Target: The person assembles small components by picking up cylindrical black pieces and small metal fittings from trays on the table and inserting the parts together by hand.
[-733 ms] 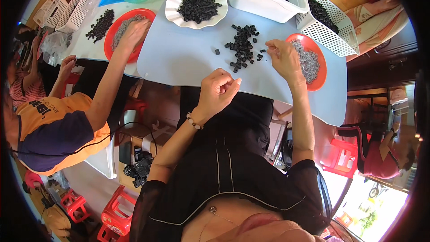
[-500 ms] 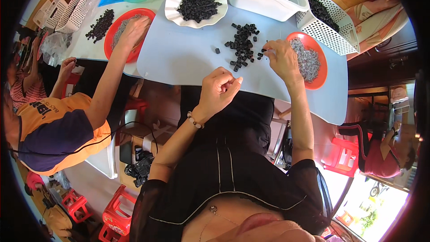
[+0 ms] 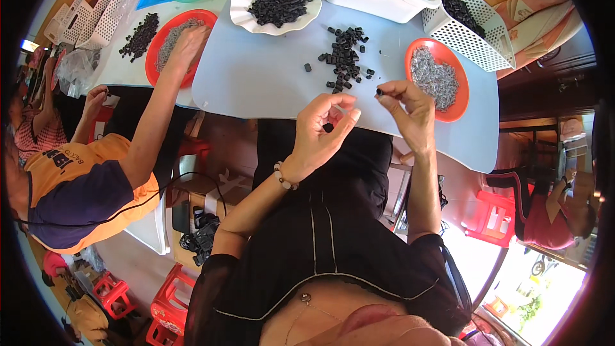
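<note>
Small black cylindrical plastic parts (image 3: pixel 344 54) lie in a loose pile on the pale blue table. My right hand (image 3: pixel 410 110) is in front of the pile, pinching one small black cylindrical part (image 3: pixel 379 91) between thumb and fingertips. At the table's near edge, my left hand (image 3: pixel 323 129) is half curled, index finger and thumb apart. A dark spot shows within its curled fingers; I cannot tell whether it is a part. Beyond my right hand sits an orange-red plate (image 3: pixel 466 106) heaped with small clear pieces (image 3: pixel 434 80).
A white scalloped dish (image 3: pixel 238 13) of small black pieces, a white tub (image 3: pixel 378 9) and a perforated white basket (image 3: pixel 493 57) line the far side. On the left, a co-worker (image 3: pixel 83 186) reaches into a red plate (image 3: pixel 151 64). Red stools (image 3: pixel 168 307) stand on the floor.
My right hand has drawn back from beside the pile toward me, with a black part in its fingertips. My left hand has turned and uncurled its index finger somewhat.
</note>
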Demonstrator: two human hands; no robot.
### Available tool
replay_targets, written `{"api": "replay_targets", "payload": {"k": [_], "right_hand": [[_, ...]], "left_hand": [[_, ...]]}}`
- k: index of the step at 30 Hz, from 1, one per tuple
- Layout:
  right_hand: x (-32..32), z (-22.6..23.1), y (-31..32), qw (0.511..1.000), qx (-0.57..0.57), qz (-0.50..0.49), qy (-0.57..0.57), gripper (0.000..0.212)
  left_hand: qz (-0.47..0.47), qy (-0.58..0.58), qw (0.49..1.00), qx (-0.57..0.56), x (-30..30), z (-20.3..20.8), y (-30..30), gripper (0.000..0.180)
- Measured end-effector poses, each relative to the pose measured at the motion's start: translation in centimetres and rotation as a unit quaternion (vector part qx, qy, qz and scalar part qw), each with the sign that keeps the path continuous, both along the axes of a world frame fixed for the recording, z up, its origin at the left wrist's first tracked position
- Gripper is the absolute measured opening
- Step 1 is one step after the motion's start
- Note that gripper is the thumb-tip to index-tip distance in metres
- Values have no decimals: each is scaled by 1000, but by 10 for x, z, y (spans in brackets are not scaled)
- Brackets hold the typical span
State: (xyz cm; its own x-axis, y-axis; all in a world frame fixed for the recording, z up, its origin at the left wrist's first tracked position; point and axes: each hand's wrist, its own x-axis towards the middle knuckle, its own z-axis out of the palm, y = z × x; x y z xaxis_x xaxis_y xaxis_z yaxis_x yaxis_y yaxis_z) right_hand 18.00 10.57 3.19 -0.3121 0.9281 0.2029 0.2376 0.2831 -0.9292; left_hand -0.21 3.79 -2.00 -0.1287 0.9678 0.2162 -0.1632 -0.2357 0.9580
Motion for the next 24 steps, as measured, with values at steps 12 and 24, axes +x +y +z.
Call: {"api": "replay_targets", "payload": {"k": [12, 24], "right_hand": [[-28, -12, -51, 991, 67, -86, -82, 19], [109, 4, 6, 889, 171, -277, -322, 11]], "left_hand": [[-16, -92, 995, -30, 15, -2, -7, 20], [-73, -198, 962, -176, 9, 5, -11, 26]]}}
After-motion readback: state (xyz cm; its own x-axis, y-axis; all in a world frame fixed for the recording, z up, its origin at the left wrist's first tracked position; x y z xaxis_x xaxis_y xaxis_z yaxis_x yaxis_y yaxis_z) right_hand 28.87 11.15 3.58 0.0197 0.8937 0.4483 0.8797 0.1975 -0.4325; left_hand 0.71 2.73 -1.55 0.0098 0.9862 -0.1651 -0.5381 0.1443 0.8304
